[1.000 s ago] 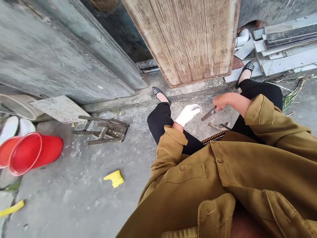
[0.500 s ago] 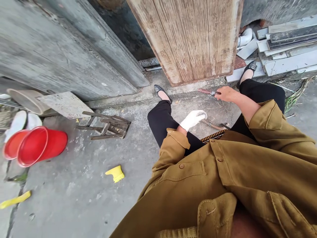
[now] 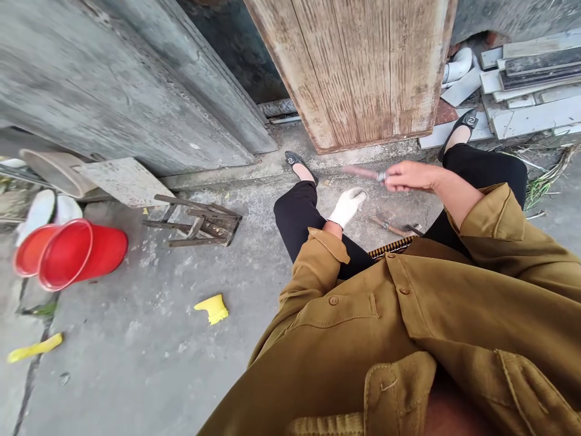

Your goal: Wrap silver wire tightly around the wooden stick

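My right hand (image 3: 411, 176), bare, is closed around the near end of a reddish-brown stick (image 3: 358, 172). Silvery wire seems to be wound on it beside my fingers, and its far end is blurred. My left hand (image 3: 347, 206) wears a white glove and hangs low over the concrete with its fingers curled in. What these fingers hold, if anything, is hidden. Below and to the right of the glove, a second brown stick (image 3: 396, 229) with a wire-like binding lies on the ground between my legs. A dark piece (image 3: 414, 229) shows at its right end.
A wooden door panel (image 3: 358, 72) stands ahead. At left are a small wooden stool (image 3: 200, 223) on its side, red buckets (image 3: 104, 251) and a pale board (image 3: 124, 181). Yellow scraps (image 3: 214, 309) lie on the concrete. White planks (image 3: 535, 115) are stacked at right.
My right hand has moved left with the stick, whose far end is now blurred. My left hand has shifted slightly left and up, away from the stick on the ground.
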The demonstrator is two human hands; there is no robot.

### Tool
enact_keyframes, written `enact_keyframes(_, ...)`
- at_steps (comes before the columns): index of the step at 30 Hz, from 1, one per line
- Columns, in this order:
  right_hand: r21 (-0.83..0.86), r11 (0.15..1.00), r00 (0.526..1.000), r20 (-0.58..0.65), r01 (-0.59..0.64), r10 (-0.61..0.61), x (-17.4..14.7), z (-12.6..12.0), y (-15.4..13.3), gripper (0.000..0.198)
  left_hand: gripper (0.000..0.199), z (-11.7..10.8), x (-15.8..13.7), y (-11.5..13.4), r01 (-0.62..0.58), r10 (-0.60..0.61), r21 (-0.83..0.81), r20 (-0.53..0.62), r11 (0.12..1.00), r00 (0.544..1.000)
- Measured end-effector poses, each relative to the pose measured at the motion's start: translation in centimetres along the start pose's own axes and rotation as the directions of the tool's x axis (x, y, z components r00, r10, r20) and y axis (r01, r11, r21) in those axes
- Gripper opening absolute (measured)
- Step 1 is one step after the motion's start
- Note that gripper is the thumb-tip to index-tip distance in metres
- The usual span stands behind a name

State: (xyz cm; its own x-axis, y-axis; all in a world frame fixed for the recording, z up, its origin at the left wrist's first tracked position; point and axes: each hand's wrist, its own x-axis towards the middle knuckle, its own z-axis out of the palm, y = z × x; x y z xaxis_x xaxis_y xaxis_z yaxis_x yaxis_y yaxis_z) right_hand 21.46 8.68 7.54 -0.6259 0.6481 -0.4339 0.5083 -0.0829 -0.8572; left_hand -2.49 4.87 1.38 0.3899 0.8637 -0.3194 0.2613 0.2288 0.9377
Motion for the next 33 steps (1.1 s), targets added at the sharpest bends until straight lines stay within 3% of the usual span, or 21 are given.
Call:
enact_keyframes(2, 0.04, 0.997, 0.944, -0.321, -0.071, 0.08, 0.3, -1.1, 0.5, 0.026, 0.02, 0.7, -0.2, 0.3, 0.009, -0.01, 0.018, 0.064, 1.0, 0.998)
enact_keyframes(4, -0.055, 0.976, 0.879, -0.449, -0.209, 0.162, 0.8, -1.8, 1.3, 0.031, 0.02, 1.5, -0.5, 0.6, 0.015, -0.019, 0.021, 0.166, 1.0, 0.986)
enact_keyframes(7, -0.423, 0.795, 0.86, -0.457, -0.434, 0.227, 1.7, -2.0, 2.6, 0.035, 0.024, 1.9, -0.9, 0.9, 0.019, -0.02, 0.009, 0.253, 1.0, 0.967)
enact_keyframes(10, -0.663, 0.582, 0.881, -0.394, -0.471, 0.263, 2.3, -1.3, 3.1, 0.041, 0.026, 1.2, -1.2, 1.1, 0.001, 0.003, -0.021, 0.195, 1.0, 0.981)
enact_keyframes(13, -0.767, 0.546, 0.934, -0.203, -0.338, 0.293, 2.4, -0.1, 2.9, 0.035, 0.029, 0.4, -1.4, 1.2, -0.008, 0.014, -0.048, 0.12, 0.999, 0.993)
enact_keyframes(15, -0.772, 0.607, 0.937, 0.044, -0.188, 0.346, 2.2, 0.8, 2.7, 0.025, 0.031, 0.2, -1.4, 1.2, -0.004, 0.008, -0.049, 0.076, 0.999, 0.997)
enact_keyframes(18, -0.563, 0.826, 0.802, 0.478, -0.035, 0.359, 1.6, 1.6, 2.2, 0.021, 0.031, 0.2, -1.1, 1.2, 0.001, -0.001, -0.035, 0.01, 0.999, 1.0)
enact_keyframes(19, -0.453, 0.891, 0.769, 0.562, -0.022, 0.304, 1.2, 1.5, 2.0, 0.022, 0.03, 0.2, -1.0, 1.2, -0.002, 0.002, -0.03, -0.011, 1.0, 1.0)
enact_keyframes(20, -0.345, 0.938, 0.777, 0.585, -0.022, 0.233, 0.9, 1.4, 1.7, 0.023, 0.029, 0.2, -0.8, 1.1, -0.008, 0.007, -0.024, -0.028, 1.0, 1.0)
enact_keyframes(22, -0.166, 0.986, 0.897, 0.43, -0.033, 0.102, 0.2, 0.5, 1.2, 0.025, 0.025, 0.3, -0.4, 0.8, -0.017, 0.017, -0.005, -0.046, 1.0, 0.999)
enact_keyframes(23, -0.103, 0.994, 0.963, 0.261, -0.043, 0.069, 0.0, -0.1, 1.0, 0.026, 0.023, 0.4, -0.3, 0.7, -0.017, 0.017, 0.006, -0.039, 1.0, 0.999)
enact_keyframes(24, -0.059, 0.996, 0.996, 0.064, -0.06, 0.063, -0.1, -0.7, 0.9, 0.027, 0.022, 0.5, -0.1, 0.4, -0.011, 0.012, 0.014, -0.017, 1.0, 1.0)
enact_keyframes(26, -0.028, 0.992, 0.953, -0.282, -0.124, 0.111, 0.0, -1.8, 1.1, 0.03, 0.02, 1.0, 0.0, 0.0, 0.01, -0.012, 0.023, 0.067, 1.0, 0.998)
enact_keyframes(28, -0.093, 0.966, 0.884, -0.433, -0.241, 0.179, 0.4, -2.4, 1.5, 0.033, 0.018, 1.5, 0.0, -0.2, 0.032, -0.035, 0.018, 0.167, 0.999, 0.985)
enact_keyframes(31, -0.412, 0.798, 0.864, -0.438, -0.44, 0.25, 1.4, -2.5, 2.4, 0.035, 0.018, 1.9, -0.1, -0.3, 0.045, -0.041, -0.009, 0.243, 0.999, 0.969)
enact_keyframes(33, -0.622, 0.633, 0.886, -0.371, -0.46, 0.279, 2.0, -1.9, 2.9, 0.037, 0.019, 1.6, -0.4, -0.1, 0.04, -0.031, -0.037, 0.222, 0.999, 0.975)
